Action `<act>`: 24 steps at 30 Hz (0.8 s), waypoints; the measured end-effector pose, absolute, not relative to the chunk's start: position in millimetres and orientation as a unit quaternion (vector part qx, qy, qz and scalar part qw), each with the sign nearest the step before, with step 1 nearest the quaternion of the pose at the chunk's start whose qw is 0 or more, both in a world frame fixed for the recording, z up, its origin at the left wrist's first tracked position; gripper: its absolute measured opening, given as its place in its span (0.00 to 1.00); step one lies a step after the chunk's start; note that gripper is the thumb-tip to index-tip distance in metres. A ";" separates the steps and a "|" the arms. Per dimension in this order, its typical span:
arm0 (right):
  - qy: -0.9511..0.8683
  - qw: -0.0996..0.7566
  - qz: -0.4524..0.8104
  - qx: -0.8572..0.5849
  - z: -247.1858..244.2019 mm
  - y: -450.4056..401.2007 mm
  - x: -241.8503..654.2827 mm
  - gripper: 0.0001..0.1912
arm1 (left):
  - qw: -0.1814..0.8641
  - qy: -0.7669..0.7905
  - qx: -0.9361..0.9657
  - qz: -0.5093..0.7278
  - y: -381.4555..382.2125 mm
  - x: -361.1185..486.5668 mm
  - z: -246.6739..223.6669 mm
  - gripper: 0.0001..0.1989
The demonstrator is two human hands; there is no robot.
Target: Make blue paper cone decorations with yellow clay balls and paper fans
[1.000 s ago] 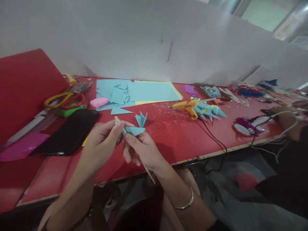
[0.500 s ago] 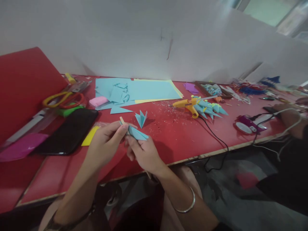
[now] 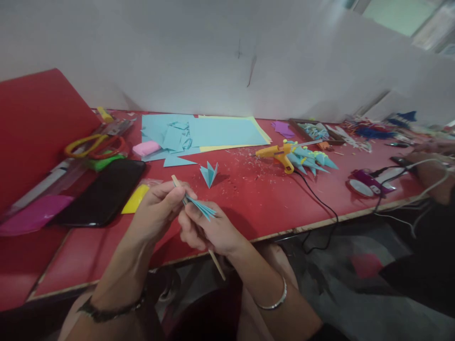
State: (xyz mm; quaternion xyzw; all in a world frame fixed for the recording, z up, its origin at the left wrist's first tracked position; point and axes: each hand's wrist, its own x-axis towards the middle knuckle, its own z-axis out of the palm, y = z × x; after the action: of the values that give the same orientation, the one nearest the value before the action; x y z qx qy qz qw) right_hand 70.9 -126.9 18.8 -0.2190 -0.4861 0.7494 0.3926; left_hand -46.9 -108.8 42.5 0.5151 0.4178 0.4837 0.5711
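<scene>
Above the table's front edge, my left hand (image 3: 159, 203) is closed in a pinch near the upper end of a thin wooden stick (image 3: 218, 265) and on a pleated light-blue paper (image 3: 202, 207). The pleats fan slightly and point right, over my right hand (image 3: 209, 229). That hand's fingers are curled round the stick, whose lower end sticks out below it. Where paper and stick meet is partly hidden by my fingers. Just beyond my hands, a second folded blue paper piece (image 3: 209, 174) stands on the red table (image 3: 234, 189).
Blue sheets (image 3: 227, 131) lie along the wall. A yellow glue gun (image 3: 275, 152) rests against blue paper cones (image 3: 307, 158), its cord (image 3: 320, 201) hanging over the edge. Scissors (image 3: 85, 146) and a black phone (image 3: 106, 194) lie left. Another person's arm (image 3: 435, 175) is at right.
The pleated paper has turned so its fold edges show as a narrow fan. The stick has tilted, and its lower end now shows further below my right hand.
</scene>
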 end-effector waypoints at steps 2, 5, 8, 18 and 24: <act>-0.493 0.393 0.736 -0.248 17.4 -125.6 69.6 0.22 | 0.551 0.441 0.528 0.473 -108.1 -46.5 41.2 0.15; -0.532 0.428 0.658 -0.317 14.8 -123.3 69.1 0.20 | 0.463 0.489 0.574 0.467 -107.6 -47.3 39.2 0.14; -0.613 0.466 0.516 -0.376 12.9 -122.4 71.0 0.15 | 0.378 0.523 0.606 0.466 -107.4 -48.0 38.8 0.15; -0.662 0.442 0.449 -0.406 14.9 -123.7 72.8 0.12 | 0.282 0.559 0.623 0.469 -106.9 -42.9 38.3 0.14; -0.484 0.403 0.747 -0.213 12.6 -122.4 75.9 0.16 | 0.503 0.401 0.580 0.499 -101.5 -51.5 27.4 0.13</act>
State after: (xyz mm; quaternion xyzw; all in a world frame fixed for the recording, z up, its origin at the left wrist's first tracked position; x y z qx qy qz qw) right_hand 75.9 -122.4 12.6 -0.2127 -0.4841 0.7471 0.4027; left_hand -51.5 -101.5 27.4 0.5797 0.4014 0.4994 0.5034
